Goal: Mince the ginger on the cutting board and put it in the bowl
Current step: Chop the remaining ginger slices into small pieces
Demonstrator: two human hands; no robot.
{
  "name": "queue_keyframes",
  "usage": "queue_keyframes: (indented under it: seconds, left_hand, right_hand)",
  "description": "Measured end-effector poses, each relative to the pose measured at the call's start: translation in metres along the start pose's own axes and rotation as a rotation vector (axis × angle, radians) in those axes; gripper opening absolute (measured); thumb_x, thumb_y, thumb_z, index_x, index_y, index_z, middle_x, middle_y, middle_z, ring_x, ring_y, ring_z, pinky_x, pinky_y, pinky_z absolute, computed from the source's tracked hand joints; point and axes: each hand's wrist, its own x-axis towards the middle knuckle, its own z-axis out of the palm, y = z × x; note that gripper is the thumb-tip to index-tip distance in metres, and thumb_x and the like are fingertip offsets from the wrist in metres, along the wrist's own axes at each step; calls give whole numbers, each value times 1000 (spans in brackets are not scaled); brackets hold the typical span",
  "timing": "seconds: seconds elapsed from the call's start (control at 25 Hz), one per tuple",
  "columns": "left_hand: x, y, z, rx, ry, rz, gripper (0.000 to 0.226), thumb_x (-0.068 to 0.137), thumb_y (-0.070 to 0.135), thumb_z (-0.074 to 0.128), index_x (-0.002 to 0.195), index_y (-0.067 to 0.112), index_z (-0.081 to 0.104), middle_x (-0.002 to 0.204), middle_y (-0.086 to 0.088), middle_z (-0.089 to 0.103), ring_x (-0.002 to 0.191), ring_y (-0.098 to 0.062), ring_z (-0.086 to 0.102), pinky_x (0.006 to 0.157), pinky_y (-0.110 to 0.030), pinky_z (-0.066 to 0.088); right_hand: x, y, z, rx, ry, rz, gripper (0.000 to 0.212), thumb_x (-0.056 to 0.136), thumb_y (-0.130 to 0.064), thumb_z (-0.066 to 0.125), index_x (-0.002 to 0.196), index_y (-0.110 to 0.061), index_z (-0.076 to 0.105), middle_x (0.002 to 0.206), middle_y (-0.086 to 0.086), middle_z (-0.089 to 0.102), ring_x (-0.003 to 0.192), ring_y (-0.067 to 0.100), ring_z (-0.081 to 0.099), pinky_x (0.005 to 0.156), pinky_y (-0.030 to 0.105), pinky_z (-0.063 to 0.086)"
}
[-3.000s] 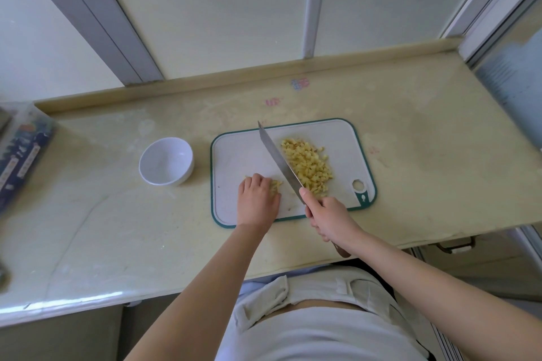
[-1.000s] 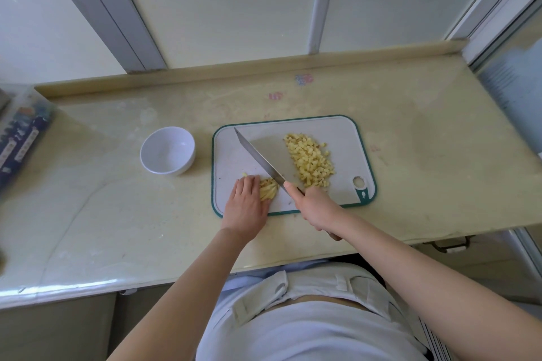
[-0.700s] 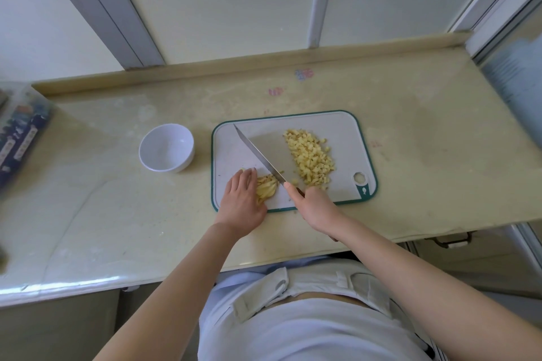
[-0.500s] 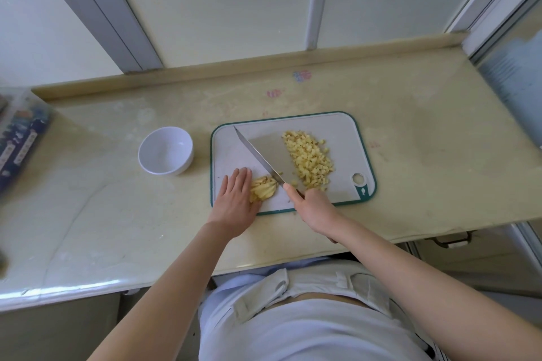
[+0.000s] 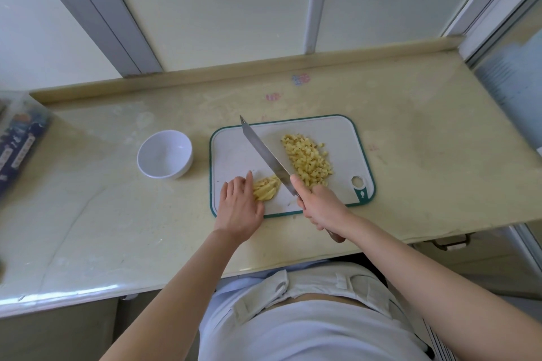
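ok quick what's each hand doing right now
Left hand: open, fingers straight, beside the ginger strips.
Right hand: gripping the knife.

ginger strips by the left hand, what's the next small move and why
Probably bring the knife down across the ginger strips: they are uncut lengths, the left hand rests against them, and the right hand holds the blade right beside them.
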Motion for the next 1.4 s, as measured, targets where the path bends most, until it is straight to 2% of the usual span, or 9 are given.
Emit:
queue_keyframes:
  seconds: [0.08, 0.2, 0.4, 0.56, 0.72, 0.92, 1.0, 1.12, 1.4]
  left_hand:
    - [4, 6, 1, -33, 2, -30, 67, 92, 45, 13, 147, 7, 14, 135, -11, 34, 124, -27, 34, 110, -38, 22]
    - [8, 19, 6, -5, -31, -42, 53, 100, 31, 24, 145, 6, 13, 138, -11, 31, 125, -27, 32, 109, -36, 21]
    - [9, 27, 14, 103, -25, -43, 46, 99, 24, 20, 140, 5, 21, 131, -12, 34, 118, -29, 36, 108, -38, 24]
    - [6, 27, 17, 89, 27, -82, 52, 93, 25, 13, 132, 4, 39, 119, -13, 47, 108, -32, 47, 104, -43, 34]
    - [5, 28, 13, 95, 47, -103, 42, 88, 24, 24, 119, 5, 45, 102, -11, 56, 91, -29, 55, 91, -42, 47]
    - [5, 25, 15, 117, 39, -50, 36, 87, 21, 47, 119, 4, 53, 103, -11, 56, 90, -28, 54, 88, -39, 48]
    - [6, 25, 15, 139, 31, -54, 37, 88, 22, 39, 117, 5, 54, 101, -10, 56, 89, -28, 54, 87, -39, 49]
    - [6, 24, 16, 137, 19, -49, 41, 92, 22, 33, 126, 5, 48, 108, -11, 54, 96, -29, 52, 93, -39, 45]
    - [9, 20, 10, 58, 4, -10, 53, 101, 34, 20, 146, 9, 12, 138, -8, 32, 125, -26, 32, 109, -34, 21]
  right_hand:
    - [0, -1, -1, -1, -13, 15, 55, 96, -63, 33, 64, -19, 34, 46, -7, 27, 33, 9, 22, 36, 17, 19]
    - [2, 1, 2, -21, -22, 33, 57, 95, -64, 34, 61, -18, 34, 44, -7, 26, 33, 10, 22, 37, 18, 20]
    - [3, 6, 7, -40, -37, 32, 58, 96, -62, 36, 57, -20, 31, 44, -6, 26, 33, 11, 21, 38, 20, 18]
    - [7, 9, 12, -135, -7, 23, 59, 96, -63, 33, 55, -20, 28, 48, -2, 25, 34, 12, 22, 40, 23, 21]
    - [14, 6, 16, -181, 7, 54, 60, 97, -63, 33, 57, -18, 28, 50, 0, 29, 39, 15, 26, 43, 25, 24]
    - [14, 5, 22, -254, 54, -1, 63, 100, -55, 35, 54, -13, 29, 51, 4, 32, 46, 19, 31, 52, 31, 30]
    - [11, 7, 24, -274, 66, -23, 63, 101, -52, 36, 52, -12, 27, 51, 3, 31, 46, 17, 31, 48, 28, 25]
    - [11, 9, 22, -241, 50, -17, 62, 99, -55, 36, 55, -13, 27, 51, 2, 30, 46, 17, 30, 49, 29, 25]
    - [15, 9, 13, -40, -17, 63, 56, 94, -66, 33, 62, -20, 32, 48, -4, 27, 38, 13, 22, 36, 19, 21]
